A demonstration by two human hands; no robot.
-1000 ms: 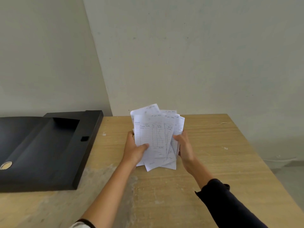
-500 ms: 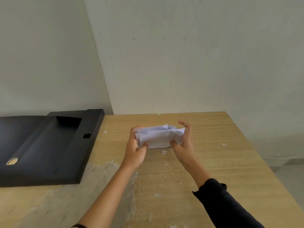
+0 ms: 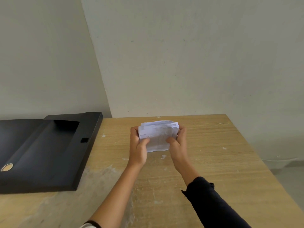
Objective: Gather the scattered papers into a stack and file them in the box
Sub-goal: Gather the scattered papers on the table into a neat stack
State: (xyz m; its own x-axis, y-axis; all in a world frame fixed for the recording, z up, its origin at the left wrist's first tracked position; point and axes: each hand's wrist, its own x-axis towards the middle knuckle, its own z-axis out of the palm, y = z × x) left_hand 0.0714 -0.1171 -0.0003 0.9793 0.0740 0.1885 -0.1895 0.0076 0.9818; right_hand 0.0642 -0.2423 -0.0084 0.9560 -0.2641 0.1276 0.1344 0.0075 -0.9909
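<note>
Right now, both hands are gripping a thin stack of white printed paper sheets (image 3: 157,137), holding it above the middle of the pale wood-grain table (image 3: 218,162). The left hand (image 3: 138,145) is clamping the stack's left end, thumb pressing on the near face and fingers curling behind; the right hand (image 3: 177,143) is doing the same at the right end. The sheets are lying unevenly, their far edges fanning out a little and the near sheet's lower edge curling, with faint ruled lines and print showing on its face. The right arm is wearing a dark long sleeve (image 3: 212,204); the left forearm is showing bare.

Well apart, on the table's left side, a flat matte black rectangular box (image 3: 49,155) is lying open, showing a shallow recessed tray, a small square tab and a round pale ring near its left edge. White scuffs and a greyish worn patch are marking the table's laminate. Plain off-white walls (image 3: 181,63) are meeting in a corner behind the table.
</note>
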